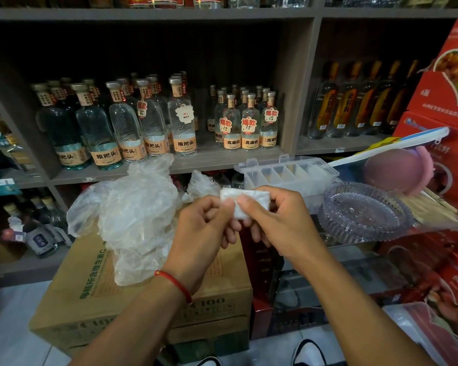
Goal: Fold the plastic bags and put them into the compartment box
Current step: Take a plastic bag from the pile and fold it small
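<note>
Hands met at center: our left hand (212,220) and right hand (273,215) pinched a folded bag (232,200), near the open compartment box (288,175), loose bags (132,204) left.

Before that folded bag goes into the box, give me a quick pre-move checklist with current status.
1. Folded bag compact: ok, small white packet.
2. Grip: ok, left hand and right hand both pinch it.
3. Compartment box lid open: ok.
4. Free compartment: cannot tell, the contents are unclear.
5. Path to box: ok, nothing between hands and box.
6. Loose bags remaining: ok, piled on the cardboard carton.
</note>
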Action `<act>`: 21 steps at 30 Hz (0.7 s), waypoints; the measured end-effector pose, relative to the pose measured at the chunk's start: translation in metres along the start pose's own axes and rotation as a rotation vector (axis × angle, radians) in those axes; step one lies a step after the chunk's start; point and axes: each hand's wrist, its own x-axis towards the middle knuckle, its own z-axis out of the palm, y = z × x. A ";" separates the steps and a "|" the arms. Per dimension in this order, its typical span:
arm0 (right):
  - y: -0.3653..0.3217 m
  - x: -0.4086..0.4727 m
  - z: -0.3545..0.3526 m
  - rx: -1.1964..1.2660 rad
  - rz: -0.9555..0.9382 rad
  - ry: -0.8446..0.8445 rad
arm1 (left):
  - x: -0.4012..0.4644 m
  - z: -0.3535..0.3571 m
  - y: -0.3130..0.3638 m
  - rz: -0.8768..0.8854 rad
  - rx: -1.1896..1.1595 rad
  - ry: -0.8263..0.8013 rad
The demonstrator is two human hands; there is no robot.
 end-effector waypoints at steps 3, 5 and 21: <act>0.001 -0.001 -0.011 0.016 0.068 0.002 | 0.004 0.000 -0.003 -0.011 -0.035 0.065; 0.002 -0.003 -0.019 0.034 0.089 0.019 | 0.008 0.004 -0.004 -0.008 -0.048 0.056; 0.062 0.041 -0.131 -0.268 0.102 0.451 | 0.147 0.096 -0.022 0.082 0.397 -0.417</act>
